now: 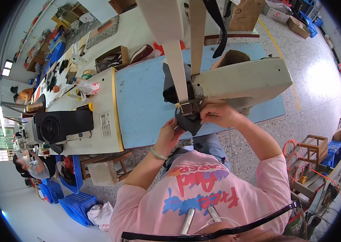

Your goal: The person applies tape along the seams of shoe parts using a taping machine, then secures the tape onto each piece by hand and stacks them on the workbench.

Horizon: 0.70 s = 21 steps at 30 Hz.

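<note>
A small dark grey piece of fabric or leather [189,124] lies under the head of a light-coloured sewing machine [241,82], at the front of a blue tabletop [138,105]. My left hand [169,136] pinches the piece at its lower left edge, thumb and fingers together. From the right, my right hand [220,114] grips its upper right edge close to the machine's presser area [189,107]. The stitching point itself is hidden by the machine head. Behind the head lies a larger black piece [172,82].
To the left stands a second, black sewing machine [62,126] on a cream table. Further back are an open cardboard box [112,59] of dark pieces and a clear plastic bottle [86,86]. Blue crates [78,206] stand on the floor at left. Another person [37,166] sits far left.
</note>
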Motion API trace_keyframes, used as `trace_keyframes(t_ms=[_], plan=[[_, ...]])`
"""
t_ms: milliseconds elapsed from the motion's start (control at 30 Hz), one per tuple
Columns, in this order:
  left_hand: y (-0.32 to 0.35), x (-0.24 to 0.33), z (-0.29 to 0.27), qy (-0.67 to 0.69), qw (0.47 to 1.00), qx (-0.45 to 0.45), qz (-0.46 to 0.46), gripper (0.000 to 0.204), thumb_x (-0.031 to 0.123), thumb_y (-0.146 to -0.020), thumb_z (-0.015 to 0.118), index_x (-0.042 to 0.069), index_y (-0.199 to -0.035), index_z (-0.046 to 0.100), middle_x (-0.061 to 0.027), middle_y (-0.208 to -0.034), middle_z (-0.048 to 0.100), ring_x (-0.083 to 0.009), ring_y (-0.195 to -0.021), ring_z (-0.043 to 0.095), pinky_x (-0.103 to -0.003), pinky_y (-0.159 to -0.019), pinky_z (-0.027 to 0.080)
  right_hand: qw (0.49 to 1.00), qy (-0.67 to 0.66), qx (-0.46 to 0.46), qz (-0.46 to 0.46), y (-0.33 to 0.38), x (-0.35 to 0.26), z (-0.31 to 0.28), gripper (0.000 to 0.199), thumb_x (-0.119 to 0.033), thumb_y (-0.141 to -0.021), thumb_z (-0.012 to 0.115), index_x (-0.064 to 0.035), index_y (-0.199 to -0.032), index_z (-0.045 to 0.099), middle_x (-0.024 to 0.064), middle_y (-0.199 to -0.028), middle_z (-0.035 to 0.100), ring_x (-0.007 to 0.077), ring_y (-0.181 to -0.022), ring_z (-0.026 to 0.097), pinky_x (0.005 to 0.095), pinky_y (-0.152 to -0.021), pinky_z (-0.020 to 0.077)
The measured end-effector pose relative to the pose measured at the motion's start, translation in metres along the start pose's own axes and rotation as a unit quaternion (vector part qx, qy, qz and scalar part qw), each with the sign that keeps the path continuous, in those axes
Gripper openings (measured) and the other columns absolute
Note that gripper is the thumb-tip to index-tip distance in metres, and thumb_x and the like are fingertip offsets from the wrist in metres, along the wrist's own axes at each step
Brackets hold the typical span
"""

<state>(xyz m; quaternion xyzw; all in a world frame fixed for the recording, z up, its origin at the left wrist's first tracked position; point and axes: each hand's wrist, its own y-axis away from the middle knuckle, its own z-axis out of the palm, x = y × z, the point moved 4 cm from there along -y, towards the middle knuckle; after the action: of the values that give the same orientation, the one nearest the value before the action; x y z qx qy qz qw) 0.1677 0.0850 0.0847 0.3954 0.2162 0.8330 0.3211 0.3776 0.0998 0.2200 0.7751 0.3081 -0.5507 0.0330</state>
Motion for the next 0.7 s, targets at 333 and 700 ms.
trace_keyframes(t_ms=[333,700], plan=[[0.019,0.031,0.007,-0.224,0.951,0.073,0.201,0.03,0.011,-0.092,0.054,0.002,-0.121,0.046,-0.0091,-0.109,0.056,-0.0198,-0.093,0.057,-0.033,-0.079,0.05,0.997,0.046,0.042,-0.047,0.003,-0.032,-0.007,0.014,-0.002,-0.071,0.07,-0.0049,-0.08,0.06,0.0041,-0.081,0.061,0.0218,-0.074,0.06,0.0326,-0.066,0.0487],[0.077,0.095,0.091,-0.63,0.528,-0.233,0.52,0.026,0.001,-0.068,0.071,0.008,-0.091,0.062,-0.007,-0.097,0.059,-0.0268,-0.085,0.056,-0.035,-0.072,0.047,0.982,0.148,-0.027,-0.115,-0.001,-0.042,0.008,0.019,-0.011,-0.07,0.071,-0.0083,-0.084,0.06,0.0036,-0.081,0.06,0.0236,-0.071,0.061,0.0344,-0.062,0.049]])
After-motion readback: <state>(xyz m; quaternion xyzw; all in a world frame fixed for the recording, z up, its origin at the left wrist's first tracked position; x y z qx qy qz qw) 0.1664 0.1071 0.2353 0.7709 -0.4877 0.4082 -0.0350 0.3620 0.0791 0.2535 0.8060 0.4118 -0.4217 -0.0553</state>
